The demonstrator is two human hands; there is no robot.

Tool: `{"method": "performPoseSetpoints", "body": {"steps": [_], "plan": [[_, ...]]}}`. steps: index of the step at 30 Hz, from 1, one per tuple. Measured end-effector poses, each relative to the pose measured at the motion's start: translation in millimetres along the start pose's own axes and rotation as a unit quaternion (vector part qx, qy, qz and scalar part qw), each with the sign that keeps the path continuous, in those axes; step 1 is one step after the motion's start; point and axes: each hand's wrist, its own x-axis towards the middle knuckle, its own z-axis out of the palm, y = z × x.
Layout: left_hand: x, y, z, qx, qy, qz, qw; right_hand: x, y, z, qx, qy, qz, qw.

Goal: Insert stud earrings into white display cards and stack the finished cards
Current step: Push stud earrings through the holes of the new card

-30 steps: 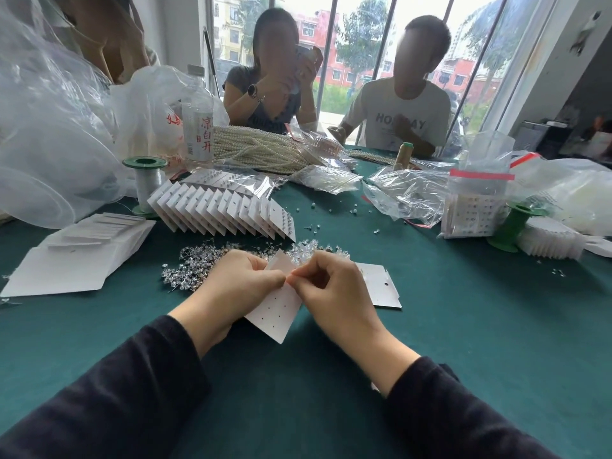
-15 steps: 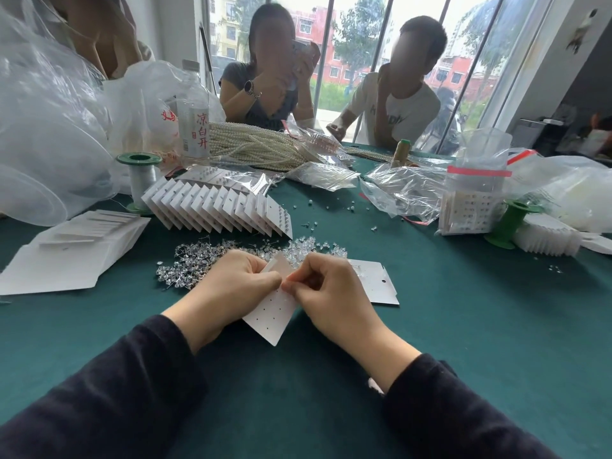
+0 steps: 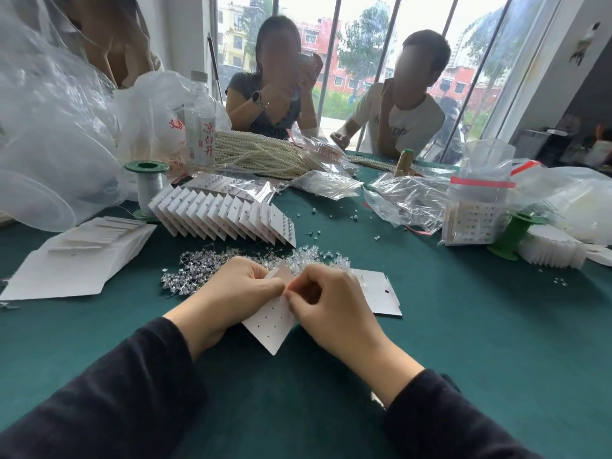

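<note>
Near edge of the table: dark green cloth, matte, felt-like. Both hands are raised over it, dark sleeves down to the wrists.

Card: white, stiff, flat. It is turned corner-down like a diamond, with rows of small punched holes across its face. It sits between the two hands, lower corner pointing at the cloth.

Left hand: fingers curled tight, thumb and forefinger pinching the card's upper left edge.

Right hand: fingers curled in, thumb and forefinger tips closed together on the card's upper right part, meeting the left fingertips. Whether a stud sits between those tips is too small to tell.

Studs: loose glittering heap, clear stones on thin pins, on the cloth just behind the hands.

Blank cards: short flat pile just beside the right hand, one hang hole showing.

Finished cards: white, fanned in a leaning row like toppled dominoes, behind the studs, with small stones along their lower edges.

Far left: flat white paper sleeves, overlapping. Behind them stands an upright spool with green flanges and pale thread. Beyond it are a clear bottle with red lettering, a thick bundle of pearl strands, and crinkled clear bags.
</note>
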Motion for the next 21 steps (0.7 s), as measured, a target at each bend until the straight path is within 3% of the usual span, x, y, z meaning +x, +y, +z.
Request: {"method": "performPoseSetpoints", "body": {"steps": [8,21], "plan": [[-0.6,-0.3,-1.5,-0.032,-0.013,-0.006,0.999,-0.3,-1.7,4.8,0.01,0.043,0.016,0.999],[-3.9,0.1,1.3,-0.002,0.004,0.011,1.0,-3.1,-3.2,9.8,-0.007,0.03,0.003,1.0]]}}
